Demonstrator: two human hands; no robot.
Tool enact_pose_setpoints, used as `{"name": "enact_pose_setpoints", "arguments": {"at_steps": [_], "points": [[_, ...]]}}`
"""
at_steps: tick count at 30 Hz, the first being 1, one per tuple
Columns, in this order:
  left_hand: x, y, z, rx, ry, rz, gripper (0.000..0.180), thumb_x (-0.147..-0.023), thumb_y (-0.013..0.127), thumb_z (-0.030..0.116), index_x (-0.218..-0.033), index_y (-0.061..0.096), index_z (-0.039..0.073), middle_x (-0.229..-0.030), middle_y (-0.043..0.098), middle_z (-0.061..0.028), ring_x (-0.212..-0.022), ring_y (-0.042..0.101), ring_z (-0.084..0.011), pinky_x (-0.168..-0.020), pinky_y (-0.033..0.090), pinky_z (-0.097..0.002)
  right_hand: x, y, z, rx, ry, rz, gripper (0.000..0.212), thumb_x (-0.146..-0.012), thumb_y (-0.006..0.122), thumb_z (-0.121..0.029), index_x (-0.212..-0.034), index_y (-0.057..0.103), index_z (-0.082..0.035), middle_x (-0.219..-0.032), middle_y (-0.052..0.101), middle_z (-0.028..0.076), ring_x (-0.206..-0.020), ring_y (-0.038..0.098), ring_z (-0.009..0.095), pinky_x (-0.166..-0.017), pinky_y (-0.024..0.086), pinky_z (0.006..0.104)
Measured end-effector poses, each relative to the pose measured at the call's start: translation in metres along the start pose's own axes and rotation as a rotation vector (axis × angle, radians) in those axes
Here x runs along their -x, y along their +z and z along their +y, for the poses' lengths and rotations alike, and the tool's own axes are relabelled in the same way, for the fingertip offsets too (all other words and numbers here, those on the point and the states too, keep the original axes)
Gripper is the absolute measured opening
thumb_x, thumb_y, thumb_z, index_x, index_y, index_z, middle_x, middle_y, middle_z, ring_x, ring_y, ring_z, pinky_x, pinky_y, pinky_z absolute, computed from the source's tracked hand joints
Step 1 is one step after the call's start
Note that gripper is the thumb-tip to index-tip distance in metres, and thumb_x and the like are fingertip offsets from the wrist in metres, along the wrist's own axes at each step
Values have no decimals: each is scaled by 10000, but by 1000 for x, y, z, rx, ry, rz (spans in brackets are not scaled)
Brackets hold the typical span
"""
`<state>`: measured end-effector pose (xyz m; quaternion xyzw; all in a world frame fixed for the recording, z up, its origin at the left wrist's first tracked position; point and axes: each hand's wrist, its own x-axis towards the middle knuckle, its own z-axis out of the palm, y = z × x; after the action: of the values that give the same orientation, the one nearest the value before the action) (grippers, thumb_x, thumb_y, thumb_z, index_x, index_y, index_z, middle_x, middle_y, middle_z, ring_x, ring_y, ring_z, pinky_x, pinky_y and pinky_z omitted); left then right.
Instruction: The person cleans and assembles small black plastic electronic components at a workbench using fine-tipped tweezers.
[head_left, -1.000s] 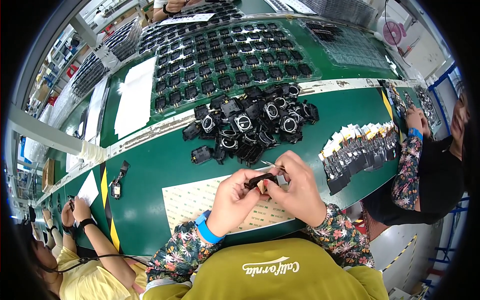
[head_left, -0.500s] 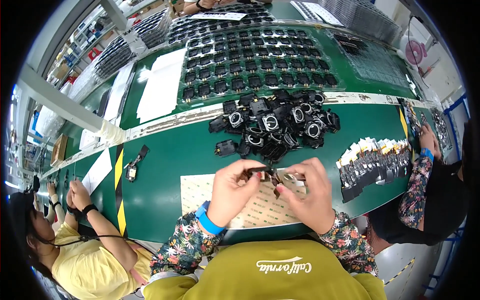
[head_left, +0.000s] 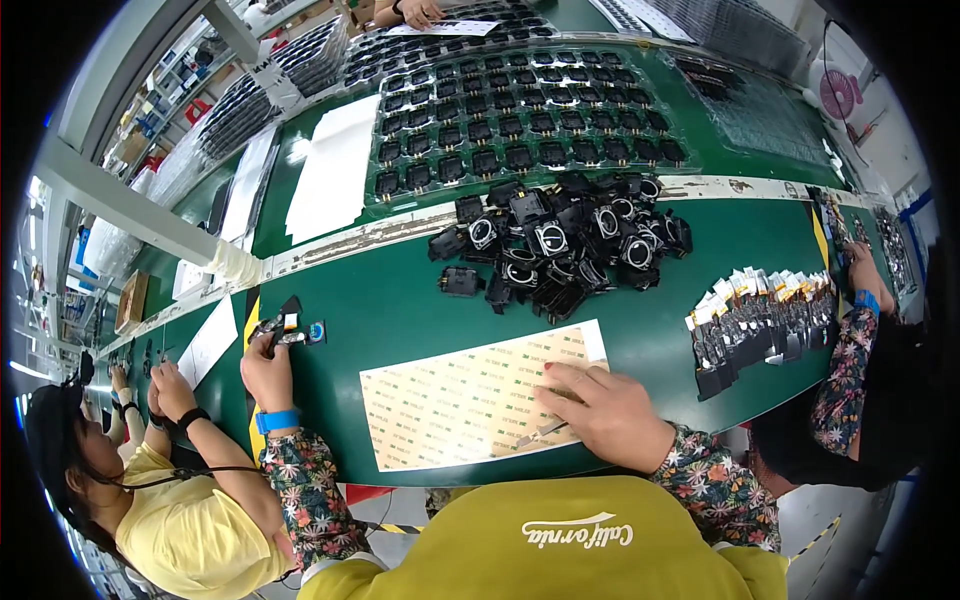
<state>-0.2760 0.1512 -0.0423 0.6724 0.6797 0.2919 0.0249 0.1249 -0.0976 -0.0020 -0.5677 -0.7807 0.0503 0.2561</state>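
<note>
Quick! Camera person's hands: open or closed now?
Left hand: at a small dark part; grip can't be told.
Right hand: resting on patterned sheet, metal tool poking out beneath; grip can't be told.

Ylw tee, wht print, floral slvs, blue wristband.

I could pass from the cream, printed, rectangular paper sheet over open, smooth green tabletop toward 10 o'clock; a heap of black plastic housings blocks 1 o'clock, the bare right hand 3, the bare left hand 9.
</note>
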Motion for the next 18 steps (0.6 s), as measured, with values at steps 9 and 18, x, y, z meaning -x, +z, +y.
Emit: {"name": "enact_pose_setpoints", "arguments": {"at_steps": [9, 18], "points": [[44, 21, 210, 396, 610, -306, 219, -790, 587, 24, -1004, 629, 44, -976, 591, -142, -914, 549, -321, -789, 449, -382, 12, -10, 5, -33, 78, 21, 355, -667, 670, -81, -1016, 605, -96, -1037, 539, 51, -836, 590, 213, -631, 488, 319], [43, 52, 220, 390, 603, -462, 151, -807, 564, -47, -951, 575, -7, -907, 618, -105, -823, 610, -204, -671, 467, -293, 58, -71, 56, 238, 677, 312, 154, -668, 701, -23, -762, 580, -33, -736, 535, 96, -605, 583, 256, -519, 462, 350]]}}
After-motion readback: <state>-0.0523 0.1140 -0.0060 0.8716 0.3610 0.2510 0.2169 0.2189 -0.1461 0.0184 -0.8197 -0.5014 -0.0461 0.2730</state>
